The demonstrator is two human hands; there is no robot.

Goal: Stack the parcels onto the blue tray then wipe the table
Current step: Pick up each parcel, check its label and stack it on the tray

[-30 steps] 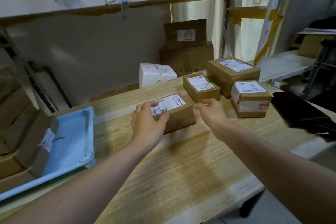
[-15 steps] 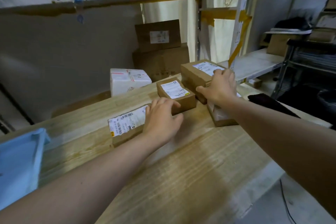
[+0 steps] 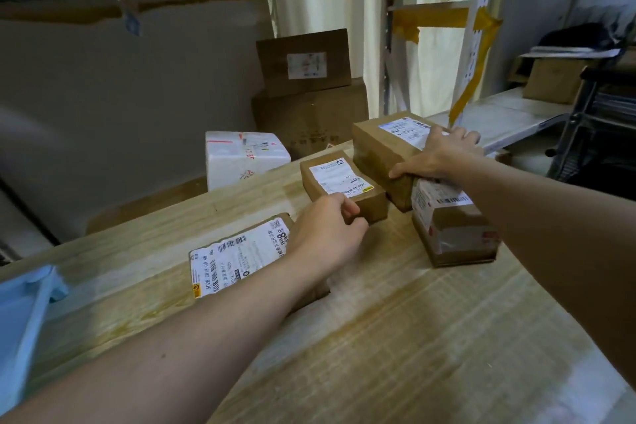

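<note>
Left hand [image 3: 327,234] grips small brown cardboard parcel [image 3: 344,188]; right hand [image 3: 437,157] clasps larger brown cardboard parcel [image 3: 382,151] on wooden desk [image 3: 395,337]. Step: parcel pickup. Next: lift both, carry left to light-blue plastic tray [image 3: 20,313] at desk's left edge.

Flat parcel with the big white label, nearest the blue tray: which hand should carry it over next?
Left. The left hand is right beside the flat parcel, on the blue tray side. The right hand has its grip on the large brown parcel farther back.
</note>
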